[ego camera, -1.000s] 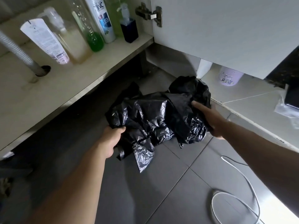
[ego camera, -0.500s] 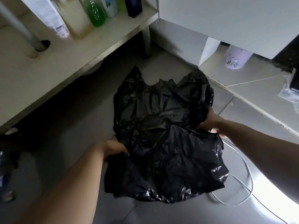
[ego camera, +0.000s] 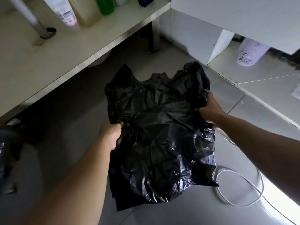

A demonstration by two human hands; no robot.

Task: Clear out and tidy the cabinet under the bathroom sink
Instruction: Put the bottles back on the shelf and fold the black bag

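A crumpled black plastic bag [ego camera: 159,137] hangs spread out between my hands above the grey tiled floor. My left hand [ego camera: 111,132] grips its left edge with curled fingers. My right hand [ego camera: 209,108] grips the right edge near the top, thumb and fingers pinching the plastic. The cabinet floor [ego camera: 48,62] lies at the upper left with a drain pipe [ego camera: 32,20] passing through it. Along its back stand a white tube [ego camera: 64,12], an amber bottle [ego camera: 88,10] and a green bottle [ego camera: 105,4], all cut off by the frame's top.
The open white cabinet door [ego camera: 235,21] fills the upper right. A lilac container [ego camera: 250,53] stands on a raised pale tile ledge behind it. A white cable [ego camera: 240,187] loops on the floor at lower right. Dark objects [ego camera: 8,151] lie at the far left.
The bag went from a bunched wad to a sheet spread open and hanging lower. My hands moved apart along its edges, and the view tilted down.
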